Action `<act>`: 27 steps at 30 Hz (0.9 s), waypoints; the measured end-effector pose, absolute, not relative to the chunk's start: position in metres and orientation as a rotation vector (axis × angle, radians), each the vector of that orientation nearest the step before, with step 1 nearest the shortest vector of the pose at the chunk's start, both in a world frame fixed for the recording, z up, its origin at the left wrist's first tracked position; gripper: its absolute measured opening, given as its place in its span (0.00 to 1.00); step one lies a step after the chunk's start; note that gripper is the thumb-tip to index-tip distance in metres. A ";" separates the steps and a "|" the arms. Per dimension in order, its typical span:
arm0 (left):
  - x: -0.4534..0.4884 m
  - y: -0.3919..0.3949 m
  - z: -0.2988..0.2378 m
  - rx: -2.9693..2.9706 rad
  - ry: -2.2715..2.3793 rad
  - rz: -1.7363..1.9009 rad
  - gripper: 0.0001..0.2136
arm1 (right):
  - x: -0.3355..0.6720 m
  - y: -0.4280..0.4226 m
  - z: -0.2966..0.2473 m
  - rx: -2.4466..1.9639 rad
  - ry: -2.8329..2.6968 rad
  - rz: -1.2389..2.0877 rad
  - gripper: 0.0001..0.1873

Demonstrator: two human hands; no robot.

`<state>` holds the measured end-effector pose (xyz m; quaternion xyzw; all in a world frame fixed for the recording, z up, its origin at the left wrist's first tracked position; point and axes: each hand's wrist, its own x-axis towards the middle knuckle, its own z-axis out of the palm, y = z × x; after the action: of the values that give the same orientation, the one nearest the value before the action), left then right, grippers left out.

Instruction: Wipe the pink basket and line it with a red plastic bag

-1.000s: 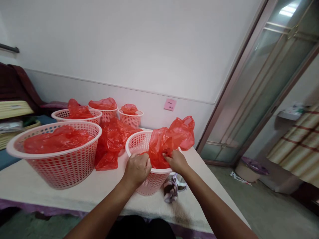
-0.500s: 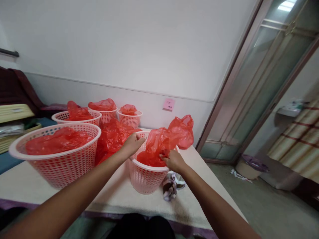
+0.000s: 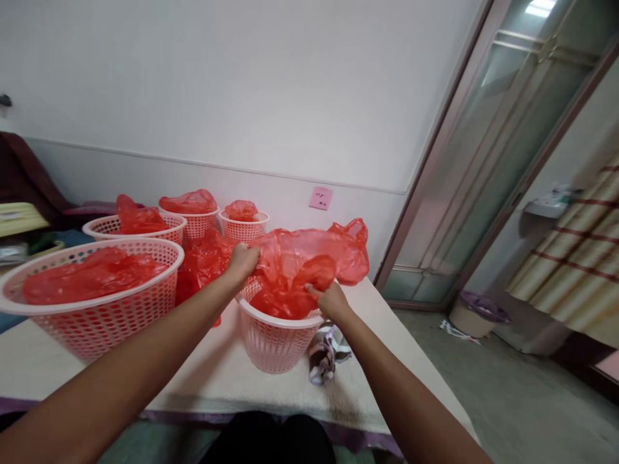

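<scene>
A red plastic bag [image 3: 290, 258] is stretched between my two hands over a white perforated basket [image 3: 278, 332], part of it hanging down inside. My left hand [image 3: 243, 261] is closed on the bag's edge at the basket's far left rim. At the right rim, my right hand [image 3: 330, 300] pinches the bag's near edge. More red plastic bulges beyond the basket's far right side. Close to the basket's right foot lies a crumpled patterned cloth [image 3: 326, 354].
Further left stand a large perforated basket [image 3: 130, 309] and several smaller ones, all with red bags in them. Loose red plastic [image 3: 203, 261] lies between. A pink note [image 3: 320, 198] sticks to the wall behind; a waste bin [image 3: 476, 314] stands on the floor at right.
My left hand has taken hold of the bag's edge and moved slightly left. The bag, earlier bunched near my right hand, now spreads wide across the basket's opening.
</scene>
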<state>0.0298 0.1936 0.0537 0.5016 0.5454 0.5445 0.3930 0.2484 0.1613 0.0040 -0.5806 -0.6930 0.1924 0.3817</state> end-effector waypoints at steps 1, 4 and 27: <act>0.020 0.189 0.055 1.227 1.373 1.410 0.11 | 0.249 0.166 0.002 -1.438 -1.677 0.531 0.14; -0.002 0.168 0.052 1.124 1.314 1.452 0.10 | 0.251 0.174 0.003 -1.285 -1.464 0.646 0.16; -0.004 0.083 0.058 1.650 0.854 1.178 0.22 | 0.251 0.173 0.017 -0.863 -0.912 0.916 0.19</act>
<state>-0.0041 0.0828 0.0585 0.6684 0.3461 0.4772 0.4536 0.2506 0.1726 0.0166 -0.3895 -0.4114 0.4131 0.7130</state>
